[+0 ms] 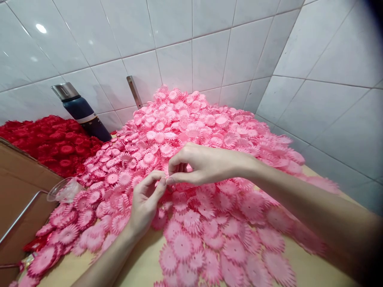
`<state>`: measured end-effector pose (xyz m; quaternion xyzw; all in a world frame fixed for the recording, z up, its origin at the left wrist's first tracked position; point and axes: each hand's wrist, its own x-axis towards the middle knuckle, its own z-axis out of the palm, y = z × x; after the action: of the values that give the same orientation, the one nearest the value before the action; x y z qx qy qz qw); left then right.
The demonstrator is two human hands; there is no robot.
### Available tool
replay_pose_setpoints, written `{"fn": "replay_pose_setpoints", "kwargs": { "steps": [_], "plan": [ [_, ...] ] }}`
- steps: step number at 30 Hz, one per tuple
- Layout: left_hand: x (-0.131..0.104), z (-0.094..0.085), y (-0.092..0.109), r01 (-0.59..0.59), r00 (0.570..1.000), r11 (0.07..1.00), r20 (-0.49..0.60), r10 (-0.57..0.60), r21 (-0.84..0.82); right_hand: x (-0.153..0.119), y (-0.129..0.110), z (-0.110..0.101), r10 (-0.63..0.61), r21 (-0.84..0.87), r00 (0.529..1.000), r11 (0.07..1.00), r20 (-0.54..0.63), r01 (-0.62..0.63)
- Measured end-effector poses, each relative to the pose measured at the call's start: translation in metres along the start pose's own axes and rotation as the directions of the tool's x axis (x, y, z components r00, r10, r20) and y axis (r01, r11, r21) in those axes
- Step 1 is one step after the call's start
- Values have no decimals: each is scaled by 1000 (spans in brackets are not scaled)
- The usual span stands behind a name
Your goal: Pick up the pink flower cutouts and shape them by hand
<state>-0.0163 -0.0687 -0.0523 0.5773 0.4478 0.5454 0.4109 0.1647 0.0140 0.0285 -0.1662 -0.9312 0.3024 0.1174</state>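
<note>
Meeting over pink discs [182, 246]: left hand [143, 202] from near left, right hand [196, 164] from right; both pinching, what, cannot tell.

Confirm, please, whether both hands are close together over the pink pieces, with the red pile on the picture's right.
The head view shows the red pile on the picture's left instead; the left hand and right hand are close together over the pink pieces.
</note>
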Motion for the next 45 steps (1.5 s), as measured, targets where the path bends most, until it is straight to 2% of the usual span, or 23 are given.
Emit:
{"fn": "replay_pose_setpoints", "kwargs": {
  "steps": [9, 20, 31, 39, 45],
  "plan": [
    [-1, 1, 0, 28, 999, 999, -16, -28, 22, 0, -2, 0, 5, -7, 1000, 1000, 7, -5],
    [-3, -2, -6, 57, 998, 996, 15, -56, -75, 1, 0, 3, -17, 2, 1000, 1000, 0, 17],
    [-3, -1, -6, 148, 986, 983, -56, -155, -110, 0, -1, 1, 36, 10, 999, 999, -3, -35],
    [-4, 0, -7, 111, 989, 991, -91, -118, -79, 0, 1, -1, 82, 53, 997, 995, 7, -82],
    [-2, 2, -3, 9, 997, 1000, -82, -10, -5, 1, 2, -2, 110, 69, 993, 991, 31, -112]
  ]
}}
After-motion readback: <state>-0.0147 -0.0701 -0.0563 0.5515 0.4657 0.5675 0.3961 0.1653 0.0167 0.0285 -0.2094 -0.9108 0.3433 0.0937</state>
